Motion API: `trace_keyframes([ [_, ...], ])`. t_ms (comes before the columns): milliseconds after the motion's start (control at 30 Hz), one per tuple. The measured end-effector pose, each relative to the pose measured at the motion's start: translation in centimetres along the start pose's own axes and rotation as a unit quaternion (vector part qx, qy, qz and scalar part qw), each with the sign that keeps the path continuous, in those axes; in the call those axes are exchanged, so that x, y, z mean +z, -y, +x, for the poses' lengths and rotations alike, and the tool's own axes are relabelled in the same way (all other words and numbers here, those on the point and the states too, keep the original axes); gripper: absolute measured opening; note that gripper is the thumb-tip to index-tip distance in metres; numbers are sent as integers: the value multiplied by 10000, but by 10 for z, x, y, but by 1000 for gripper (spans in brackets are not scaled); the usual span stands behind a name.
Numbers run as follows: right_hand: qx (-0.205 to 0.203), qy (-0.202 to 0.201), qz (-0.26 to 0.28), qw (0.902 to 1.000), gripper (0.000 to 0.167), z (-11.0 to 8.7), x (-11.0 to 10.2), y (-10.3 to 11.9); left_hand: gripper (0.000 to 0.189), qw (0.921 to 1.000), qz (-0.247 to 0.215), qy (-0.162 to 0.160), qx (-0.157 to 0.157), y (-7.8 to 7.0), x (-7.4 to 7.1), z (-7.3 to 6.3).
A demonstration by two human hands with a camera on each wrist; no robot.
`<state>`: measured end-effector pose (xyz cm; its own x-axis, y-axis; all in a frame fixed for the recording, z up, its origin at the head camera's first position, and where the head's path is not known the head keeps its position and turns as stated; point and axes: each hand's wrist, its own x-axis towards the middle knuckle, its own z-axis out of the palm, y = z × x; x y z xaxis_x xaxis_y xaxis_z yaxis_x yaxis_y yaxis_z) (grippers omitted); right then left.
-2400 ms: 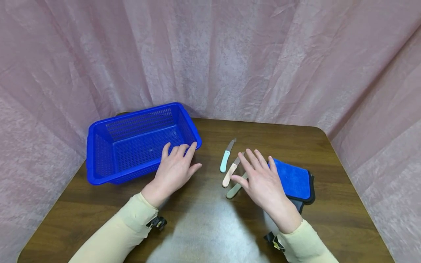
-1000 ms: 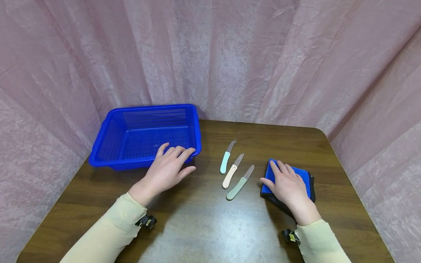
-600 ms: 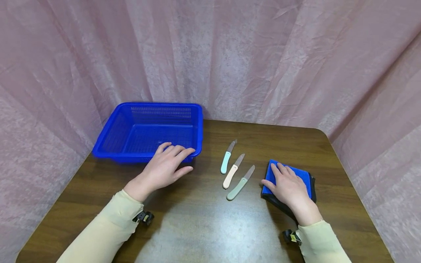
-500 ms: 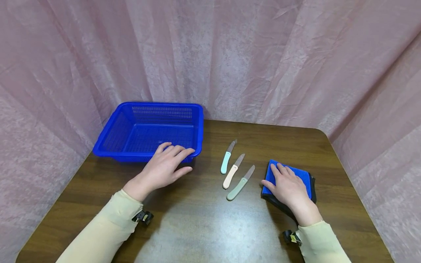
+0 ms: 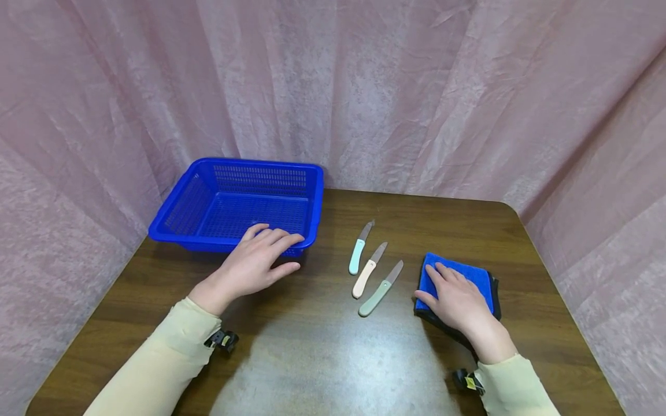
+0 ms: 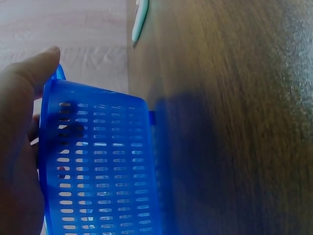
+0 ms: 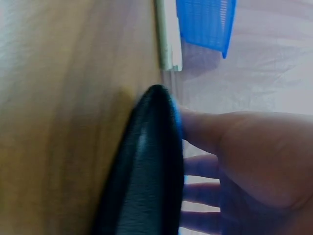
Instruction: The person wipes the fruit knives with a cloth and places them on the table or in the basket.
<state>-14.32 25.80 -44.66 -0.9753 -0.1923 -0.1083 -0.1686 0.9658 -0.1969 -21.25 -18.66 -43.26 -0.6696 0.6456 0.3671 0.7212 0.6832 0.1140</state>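
My left hand (image 5: 248, 267) rests at the near right side of a blue plastic basket (image 5: 312, 216), fingers draped over its rim and thumb out to the side. In the left wrist view, fingers show dimly through the slots of the basket wall (image 6: 100, 161). My right hand (image 5: 463, 300) lies with fingers spread on a folded blue cloth (image 5: 481, 277) with black edging. Between the hands lie three small paring knives: one turquoise-handled (image 5: 357, 254), one cream-handled (image 5: 365, 278) and one green-handled (image 5: 377, 297). Their blades point away from me.
A brown wooden table (image 5: 458, 225) bears everything. Behind it and at both sides hangs a pink curtain (image 5: 385, 98), close to the basket's far side. A dark camera sits at each wrist.
The basket has turned and shifted right and back at my left hand. My right hand has moved from over the knives onto the blue cloth. The knives have stayed put.
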Motion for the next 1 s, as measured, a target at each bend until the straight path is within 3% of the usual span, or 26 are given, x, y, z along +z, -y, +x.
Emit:
trace_keyframes([
  [267, 138, -480, 70, 9987, 69, 12, -9, 0, 55, 9993, -149, 198, -294, -3, -3, 3],
  [367, 184, -541, 44, 9984, 72, 18, -10, -1, 56, 9987, -209, 56, -456, -9, -4, 5],
  [500, 392, -303, -19, 9988, 79, 24, -10, -1, 55, 9976, -176, -375, -553, -26, -7, 10],
  [700, 726, 215, 96, 9971, 87, 27, -8, 3, 52, 9953, 69, -905, -341, -56, -8, 22],
  [1000, 866, 233, 24, 9960, 86, 30, -4, -2, 49, 9951, 262, -950, -57, -88, -8, 38],
])
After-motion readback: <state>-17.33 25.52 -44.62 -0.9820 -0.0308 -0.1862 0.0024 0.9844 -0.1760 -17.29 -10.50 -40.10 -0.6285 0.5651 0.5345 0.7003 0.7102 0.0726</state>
